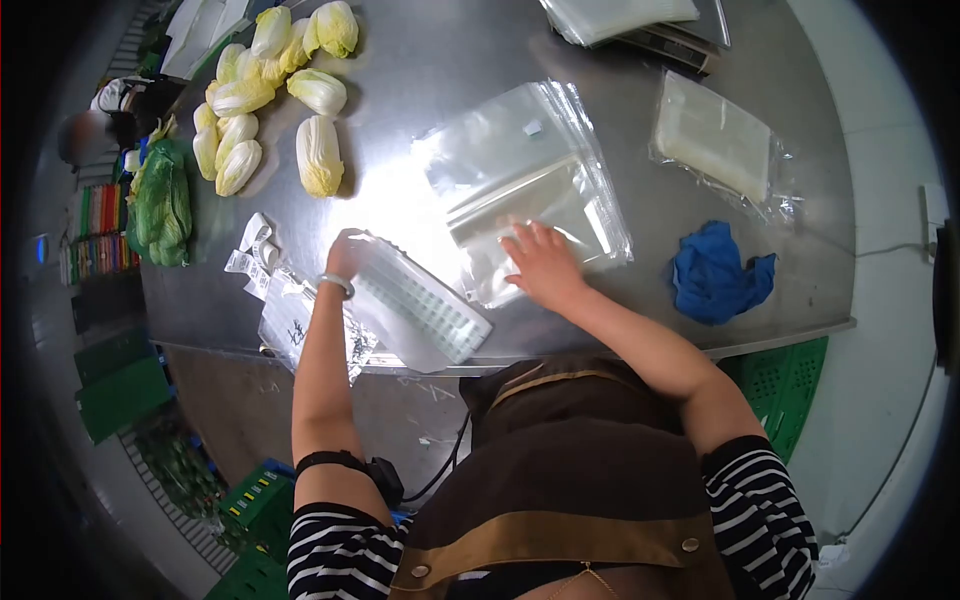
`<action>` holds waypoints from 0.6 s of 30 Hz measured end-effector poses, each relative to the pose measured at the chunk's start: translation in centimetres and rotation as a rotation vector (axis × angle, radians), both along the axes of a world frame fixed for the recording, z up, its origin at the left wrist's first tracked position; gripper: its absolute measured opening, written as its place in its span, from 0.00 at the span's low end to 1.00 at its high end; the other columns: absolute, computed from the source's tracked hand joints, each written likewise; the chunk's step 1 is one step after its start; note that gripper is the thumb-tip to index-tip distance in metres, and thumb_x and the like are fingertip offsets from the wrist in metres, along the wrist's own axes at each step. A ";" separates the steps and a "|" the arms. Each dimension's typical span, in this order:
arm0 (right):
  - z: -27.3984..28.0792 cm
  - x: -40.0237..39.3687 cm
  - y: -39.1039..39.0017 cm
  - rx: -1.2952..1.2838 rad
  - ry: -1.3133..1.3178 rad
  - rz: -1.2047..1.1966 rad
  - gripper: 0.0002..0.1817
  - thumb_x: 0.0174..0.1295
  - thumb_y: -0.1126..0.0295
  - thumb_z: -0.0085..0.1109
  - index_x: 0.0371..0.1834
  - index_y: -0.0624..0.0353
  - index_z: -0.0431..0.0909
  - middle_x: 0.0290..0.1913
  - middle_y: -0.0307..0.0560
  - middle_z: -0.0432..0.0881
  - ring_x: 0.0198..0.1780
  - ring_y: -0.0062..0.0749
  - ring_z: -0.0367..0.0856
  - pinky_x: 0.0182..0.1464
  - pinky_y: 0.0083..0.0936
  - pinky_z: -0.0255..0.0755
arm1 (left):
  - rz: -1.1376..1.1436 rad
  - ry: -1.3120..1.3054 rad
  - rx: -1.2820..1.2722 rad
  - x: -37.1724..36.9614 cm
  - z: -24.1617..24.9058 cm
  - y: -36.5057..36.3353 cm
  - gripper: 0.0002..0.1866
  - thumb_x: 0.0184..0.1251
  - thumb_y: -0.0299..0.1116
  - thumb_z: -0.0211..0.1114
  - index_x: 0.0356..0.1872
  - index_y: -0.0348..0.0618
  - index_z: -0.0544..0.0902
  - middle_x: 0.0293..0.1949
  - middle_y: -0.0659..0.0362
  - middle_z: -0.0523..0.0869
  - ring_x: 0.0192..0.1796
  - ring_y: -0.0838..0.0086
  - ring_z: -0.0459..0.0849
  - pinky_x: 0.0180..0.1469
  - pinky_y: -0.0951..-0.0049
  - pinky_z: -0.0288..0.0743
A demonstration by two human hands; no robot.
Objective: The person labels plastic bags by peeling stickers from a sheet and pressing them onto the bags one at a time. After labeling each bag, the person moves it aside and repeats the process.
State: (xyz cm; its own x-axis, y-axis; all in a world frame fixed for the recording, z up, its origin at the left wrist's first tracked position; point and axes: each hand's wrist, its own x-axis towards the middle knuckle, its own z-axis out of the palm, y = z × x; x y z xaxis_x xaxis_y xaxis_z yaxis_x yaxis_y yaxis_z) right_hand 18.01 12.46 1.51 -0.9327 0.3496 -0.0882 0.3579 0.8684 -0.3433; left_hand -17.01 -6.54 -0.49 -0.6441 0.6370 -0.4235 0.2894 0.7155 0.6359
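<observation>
My left hand (345,257) is closed at the upper left end of a white sheet with rows of pale green label-like rectangles (428,307); its fingertips are partly hidden. The sheet lies slanted near the table's front edge and looks slightly blurred. My right hand (545,265) rests palm down with fingers spread on a stack of clear plastic bags (510,150). Beside my left forearm lie a clear bag with dark writing (285,322) and a looped white strip (257,250).
Several napa cabbages (240,95) lie at the back left of the metal table (400,50), near a green net bag (160,200). To the right are a blue cloth (720,272) and a wrapped pack of bags (715,135). More bags (620,12) lie on a scale-like device at the back.
</observation>
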 end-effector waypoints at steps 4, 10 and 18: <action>1.9 -2.2 -2.3 -0.486 0.162 -0.023 0.35 0.57 0.55 0.65 0.64 0.62 0.65 0.62 0.57 0.69 0.63 0.52 0.67 0.64 0.42 0.64 | 0.009 -0.310 0.296 1.9 1.8 0.4 0.17 0.61 0.23 0.65 0.51 0.38 0.75 0.32 0.62 0.82 0.35 0.78 0.80 0.40 0.78 0.76; 1.8 -6.7 -5.5 -0.647 0.103 -0.149 0.30 0.55 0.58 0.67 0.54 0.67 0.69 0.50 0.58 0.77 0.54 0.52 0.75 0.55 0.40 0.71 | -0.048 -0.132 0.279 3.6 5.1 2.1 0.18 0.59 0.22 0.64 0.52 0.40 0.77 0.38 0.60 0.81 0.35 0.77 0.80 0.42 0.76 0.76; -1.5 -8.4 -6.6 -1.045 0.119 -0.166 0.20 0.54 0.74 0.65 0.51 0.60 0.72 0.40 0.48 0.82 0.41 0.38 0.81 0.44 0.33 0.74 | -0.277 -0.070 0.122 2.2 3.8 2.0 0.20 0.60 0.29 0.68 0.54 0.43 0.78 0.50 0.58 0.82 0.44 0.73 0.81 0.49 0.74 0.75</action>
State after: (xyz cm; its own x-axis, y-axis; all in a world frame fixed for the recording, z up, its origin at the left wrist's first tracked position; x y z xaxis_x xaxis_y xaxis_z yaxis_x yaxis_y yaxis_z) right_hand 9.60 5.85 0.05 -0.9028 0.2763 -0.3295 0.3600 0.0663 -0.9306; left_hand -14.84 -4.55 3.31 -0.4104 0.8333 -0.3704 0.4150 0.5323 0.7378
